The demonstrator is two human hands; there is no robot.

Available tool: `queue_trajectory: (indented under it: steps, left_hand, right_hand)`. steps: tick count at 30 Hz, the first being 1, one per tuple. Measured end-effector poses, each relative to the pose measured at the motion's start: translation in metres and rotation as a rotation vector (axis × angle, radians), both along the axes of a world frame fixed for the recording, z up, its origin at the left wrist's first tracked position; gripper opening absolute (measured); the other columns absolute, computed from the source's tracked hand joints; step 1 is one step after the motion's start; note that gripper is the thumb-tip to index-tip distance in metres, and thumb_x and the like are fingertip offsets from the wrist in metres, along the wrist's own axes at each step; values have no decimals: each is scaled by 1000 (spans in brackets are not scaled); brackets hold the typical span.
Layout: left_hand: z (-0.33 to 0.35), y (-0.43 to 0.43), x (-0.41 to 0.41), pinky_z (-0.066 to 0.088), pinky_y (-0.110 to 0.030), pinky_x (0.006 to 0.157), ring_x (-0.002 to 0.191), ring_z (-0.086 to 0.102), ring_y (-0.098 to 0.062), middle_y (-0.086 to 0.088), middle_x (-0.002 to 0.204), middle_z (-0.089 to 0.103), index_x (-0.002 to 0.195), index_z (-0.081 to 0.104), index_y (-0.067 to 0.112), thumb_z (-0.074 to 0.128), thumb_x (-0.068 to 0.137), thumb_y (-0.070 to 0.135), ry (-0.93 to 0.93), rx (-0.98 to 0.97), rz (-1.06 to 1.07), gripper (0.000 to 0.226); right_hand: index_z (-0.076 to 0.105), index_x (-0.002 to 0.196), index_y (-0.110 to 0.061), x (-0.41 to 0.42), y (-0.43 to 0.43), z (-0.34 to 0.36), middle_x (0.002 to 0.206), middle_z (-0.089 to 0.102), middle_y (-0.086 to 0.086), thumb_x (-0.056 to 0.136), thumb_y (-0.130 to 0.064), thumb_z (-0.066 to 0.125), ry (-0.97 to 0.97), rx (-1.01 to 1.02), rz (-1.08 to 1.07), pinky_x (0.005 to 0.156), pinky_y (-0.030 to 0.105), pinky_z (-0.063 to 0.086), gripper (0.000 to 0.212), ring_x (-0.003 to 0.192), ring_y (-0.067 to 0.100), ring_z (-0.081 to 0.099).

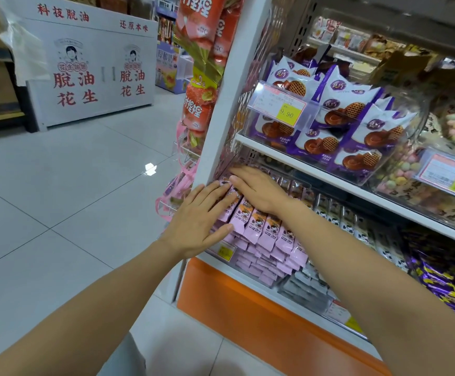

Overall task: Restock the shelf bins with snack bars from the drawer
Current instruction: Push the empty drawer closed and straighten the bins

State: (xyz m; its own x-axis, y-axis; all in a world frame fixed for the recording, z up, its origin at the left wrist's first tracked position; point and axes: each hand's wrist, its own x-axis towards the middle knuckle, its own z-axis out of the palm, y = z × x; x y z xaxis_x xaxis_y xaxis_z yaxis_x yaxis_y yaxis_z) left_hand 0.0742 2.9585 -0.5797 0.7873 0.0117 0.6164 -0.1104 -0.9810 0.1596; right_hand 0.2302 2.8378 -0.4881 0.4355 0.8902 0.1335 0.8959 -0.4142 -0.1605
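Observation:
Pink-wrapped snack bars (264, 229) fill the leftmost clear bin (222, 251) on the lower shelf, standing in rows and heaped toward the front. My left hand (202, 218) lies flat on the front left of the pile with fingers straight. My right hand (256, 187) rests flat, palm down, on the bars farther back, under the upper shelf board. Neither hand holds a bar. The orange drawer front (248, 302) below the bins is closed.
To the right stand bins of black-and-white bars (337, 213), grey bars (305, 289) and purple wrapped sweets (443, 278). Purple cookie bags (356, 126) fill the shelf above. Red snack packs (202, 50) hang on the shelf's left end. A white peanut display (90, 74) stands across the tiled aisle.

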Motion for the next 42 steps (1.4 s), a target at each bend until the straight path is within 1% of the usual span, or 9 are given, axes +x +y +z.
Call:
queue_trajectory:
  steps: [4, 6, 12, 18, 21, 26, 30, 35, 42]
  left_hand:
    - [4, -11, 2, 19, -46, 120, 145, 28, -24, -7, 154, 38, 148, 41, 16, 29, 97, 62, 5, 99, -38, 70]
    - [4, -16, 5, 23, -48, 118, 143, 33, -26, -7, 152, 41, 148, 42, 16, 31, 98, 61, 24, 139, -35, 68]
    - [3, -23, 9, 24, -49, 117, 142, 35, -26, -7, 153, 39, 150, 38, 24, 27, 99, 59, 88, 155, 12, 63]
    - [6, -26, 6, 22, -49, 117, 142, 34, -28, -6, 153, 40, 149, 40, 23, 23, 98, 61, 103, 131, 40, 66]
    - [5, -26, 6, 22, -50, 117, 142, 34, -28, -6, 153, 41, 148, 41, 24, 23, 97, 61, 126, 120, 60, 66]
    - [6, -27, 6, 22, -49, 116, 138, 40, -30, -9, 148, 47, 145, 46, 19, 25, 98, 58, 121, 129, 57, 64]
    - [8, -34, 3, 19, -50, 118, 142, 33, -28, -9, 152, 41, 148, 41, 18, 27, 97, 60, 113, 122, 34, 68]
    - [8, -49, 6, 18, -54, 118, 144, 30, -29, -9, 153, 39, 150, 39, 23, 22, 97, 64, 145, 175, -5, 69]
    - [11, -62, 11, 19, -57, 117, 138, 40, -33, -11, 148, 46, 145, 45, 21, 22, 94, 58, 240, 181, 80, 68]
  right_hand:
    - [38, 149, -21, -6, -22, -3, 154, 39, 2, 98, -56, 21, -2, -17, 13, 116, 44, 25, 65, 142, 21, 34]
    - [34, 151, -22, -10, -40, -4, 157, 35, 1, 97, -60, 18, -6, -38, 12, 117, 43, 23, 69, 144, 19, 31]
    - [20, 156, -28, -26, -90, -9, 163, 18, -2, 103, -53, 26, -31, -126, 10, 121, 36, 14, 59, 148, 16, 19]
    - [13, 157, -31, -31, -107, -9, 164, 10, -5, 97, -61, 33, -32, -159, 40, 121, 37, 11, 70, 150, 14, 13]
    - [12, 157, -30, -31, -106, -16, 165, 6, -5, 98, -59, 35, -29, -196, 54, 122, 37, 10, 70, 150, 13, 9]
    - [17, 156, -30, -29, -105, -24, 164, 11, -6, 97, -60, 34, -28, -135, 49, 122, 44, 14, 69, 150, 12, 11]
    - [16, 156, -29, -32, -111, -19, 164, 11, -4, 91, -69, 28, -72, -113, 46, 122, 38, 4, 78, 150, 13, 10]
    - [11, 156, -29, -36, -135, -19, 165, 8, -4, 83, -80, 30, -135, -133, -38, 123, 41, 1, 91, 151, 13, 7]
    - [18, 156, -24, -39, -141, -29, 163, 15, 1, 95, -59, 47, -147, -155, -93, 121, 41, 12, 76, 150, 20, 13]
